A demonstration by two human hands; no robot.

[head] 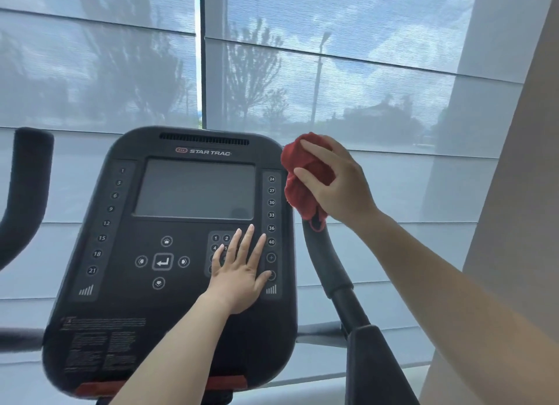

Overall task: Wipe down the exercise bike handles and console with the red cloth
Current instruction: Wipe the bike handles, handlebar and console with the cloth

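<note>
A person's bare right forearm (447,286) reaches in from the lower right, above the broad black plastic Star Trac exercise-bike console (169,314), its grey screen (196,188) dark. The left hand (242,271) lies flat on the console's numeric keypad (220,243), fingers straight and spread, holding nothing. Beside the console rises the curved black padded right handle (329,268); its twin, the left handle (24,187), stands at the frame's left edge. The small crumpled red terry cloth (302,178) caps the right handle's top end, wrapped there by the right hand (341,190), fingers curled round it. Soft and light, the cloth should mould to the bar; bunched in the palm is likely the surest hold. The console looks rigid, but its flush buttons probably want gentle pressure.
</note>
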